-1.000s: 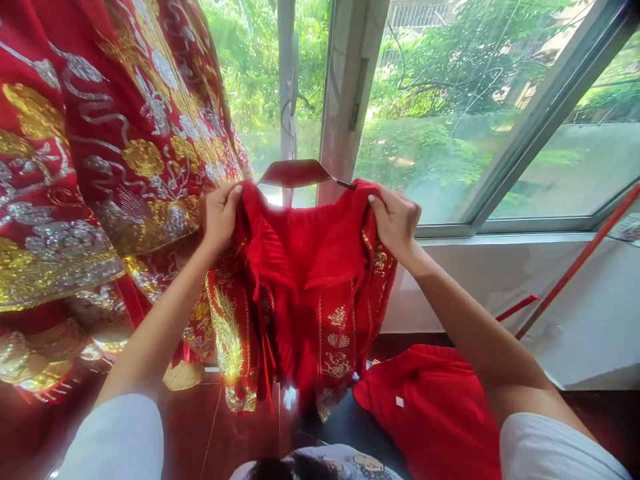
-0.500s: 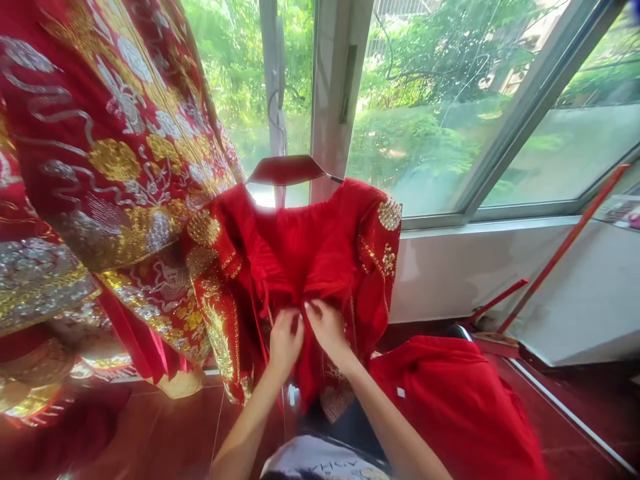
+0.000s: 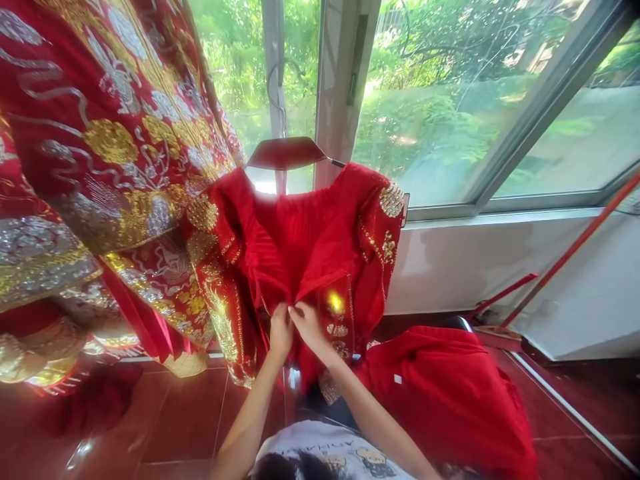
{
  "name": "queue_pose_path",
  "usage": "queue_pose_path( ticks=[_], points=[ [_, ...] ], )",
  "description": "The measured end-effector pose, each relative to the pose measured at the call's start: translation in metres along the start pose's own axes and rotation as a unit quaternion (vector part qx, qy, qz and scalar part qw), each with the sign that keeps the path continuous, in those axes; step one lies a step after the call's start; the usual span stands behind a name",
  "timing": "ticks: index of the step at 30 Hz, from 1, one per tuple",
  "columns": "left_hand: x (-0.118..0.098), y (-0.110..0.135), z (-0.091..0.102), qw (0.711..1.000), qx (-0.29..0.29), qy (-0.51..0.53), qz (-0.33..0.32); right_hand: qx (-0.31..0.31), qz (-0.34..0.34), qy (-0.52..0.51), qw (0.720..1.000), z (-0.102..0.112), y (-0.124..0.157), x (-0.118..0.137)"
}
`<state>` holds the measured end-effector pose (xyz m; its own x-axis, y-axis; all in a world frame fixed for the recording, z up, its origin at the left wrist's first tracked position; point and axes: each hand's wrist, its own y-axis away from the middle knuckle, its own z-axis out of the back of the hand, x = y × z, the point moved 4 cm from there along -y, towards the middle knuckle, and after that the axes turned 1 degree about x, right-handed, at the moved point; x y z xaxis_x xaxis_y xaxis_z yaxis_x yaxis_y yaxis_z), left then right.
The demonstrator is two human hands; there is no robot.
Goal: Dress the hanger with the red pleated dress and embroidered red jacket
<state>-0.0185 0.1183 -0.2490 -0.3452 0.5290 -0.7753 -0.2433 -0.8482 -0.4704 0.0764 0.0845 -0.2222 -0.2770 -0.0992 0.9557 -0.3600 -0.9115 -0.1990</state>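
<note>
A red jacket (image 3: 327, 247) with gold beading and embroidered sleeves hangs on a dark hanger (image 3: 286, 153) before the window. Its front falls partly open at the neck, showing a pleated red inside. At the middle of the chest, my left hand (image 3: 281, 330) pinches the jacket's left front edge. Right beside it, my right hand (image 3: 307, 325) grips the other front edge, fingertips almost touching those of the left. Any fastener between the fingers is too small to make out.
Heavily embroidered red and gold garments (image 3: 115, 140) hang close on the left. Red cloth (image 3: 445, 393) lies in a heap at the lower right. A long red-handled tool (image 3: 570, 257) leans by the white wall. Red tiles (image 3: 185, 413) cover the floor below the window.
My hands have come closer together, drawing the two front edges toward each other. The right front panel has turned outward, so more of its gold decoration shows. The view has shifted slightly.
</note>
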Motion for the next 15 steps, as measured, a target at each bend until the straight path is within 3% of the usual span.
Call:
queue_pose_path(
  ticks=[3, 5, 9, 15],
  points=[
    [-0.001, 0.026, -0.002, 1.000, 0.012, 0.005, 0.022, 0.048, -0.039, -0.068, 0.996, -0.002, 0.029, -0.008],
    [-0.002, 0.040, -0.004, 0.999, 0.012, 0.006, 0.038, 0.073, -0.101, -0.156, 0.980, -0.003, 0.045, -0.009],
    [-0.006, 0.053, -0.007, 0.998, 0.022, 0.008, 0.061, 0.041, -0.211, -0.293, 0.931, 0.003, 0.059, 0.010],
    [-0.023, 0.055, -0.008, 0.997, 0.052, 0.016, 0.057, -0.036, -0.163, -0.312, 0.935, 0.020, 0.052, 0.066]
  ],
)
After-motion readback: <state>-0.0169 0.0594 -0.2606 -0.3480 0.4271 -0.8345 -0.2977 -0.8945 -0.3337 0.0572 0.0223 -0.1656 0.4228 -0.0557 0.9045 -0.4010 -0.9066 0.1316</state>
